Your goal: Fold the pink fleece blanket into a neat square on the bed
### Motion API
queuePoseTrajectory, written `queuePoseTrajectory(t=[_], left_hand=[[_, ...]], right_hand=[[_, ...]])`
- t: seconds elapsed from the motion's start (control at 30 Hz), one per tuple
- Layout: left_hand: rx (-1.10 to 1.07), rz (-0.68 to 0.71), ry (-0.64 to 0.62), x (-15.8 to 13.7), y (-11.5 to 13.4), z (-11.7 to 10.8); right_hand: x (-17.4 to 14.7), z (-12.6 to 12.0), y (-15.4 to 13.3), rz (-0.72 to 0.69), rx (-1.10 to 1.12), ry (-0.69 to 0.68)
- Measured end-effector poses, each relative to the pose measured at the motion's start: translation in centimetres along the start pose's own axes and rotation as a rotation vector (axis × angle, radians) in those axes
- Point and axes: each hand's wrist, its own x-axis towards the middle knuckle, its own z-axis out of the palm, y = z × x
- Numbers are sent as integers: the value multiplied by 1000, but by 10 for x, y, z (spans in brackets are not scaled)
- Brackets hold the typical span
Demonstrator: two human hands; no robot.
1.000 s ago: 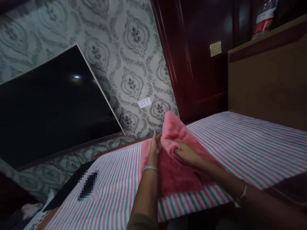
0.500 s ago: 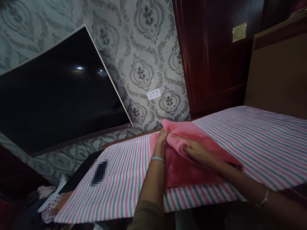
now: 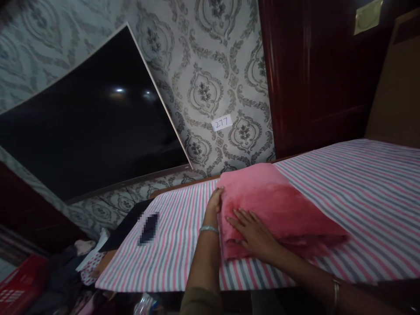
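A pink and darker red plush cloth (image 3: 272,197), folded into layers, lies on the striped cover. My left hand (image 3: 215,200) is at its left edge, with the fingers curled around that edge and their tips partly hidden. Flat on top of the cloth, near its front left part, rests my right hand (image 3: 254,234) with its fingers spread. The layered folds show along the cloth's front and right edge.
A striped pink, grey and white cover (image 3: 164,245) spreads over the table. Behind it are a dark television (image 3: 95,127), a patterned wall with a paper label (image 3: 222,123), and a dark red door (image 3: 315,78). A red basket (image 3: 24,280) stands low at left.
The raised pink fold has been laid down flat over the darker part. My right hand has let go of it and now lies flat on top; my left hand has moved slightly down.
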Motion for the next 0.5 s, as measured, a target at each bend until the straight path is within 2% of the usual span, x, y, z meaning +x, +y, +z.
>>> queuePoseTrajectory(t=[0.13,0.23,0.37,0.5], left_hand=[[66,35,3,19,7,18],[122,86,4,26,15,26],[192,172,35,25,24,17],[266,139,57,17,21,-2]], right_hand=[[0,-8,4,20,21,-45],[5,-24,0,58,73,-69],[13,-47,-15,26,123,-34],[12,-37,-28,40,90,-26]])
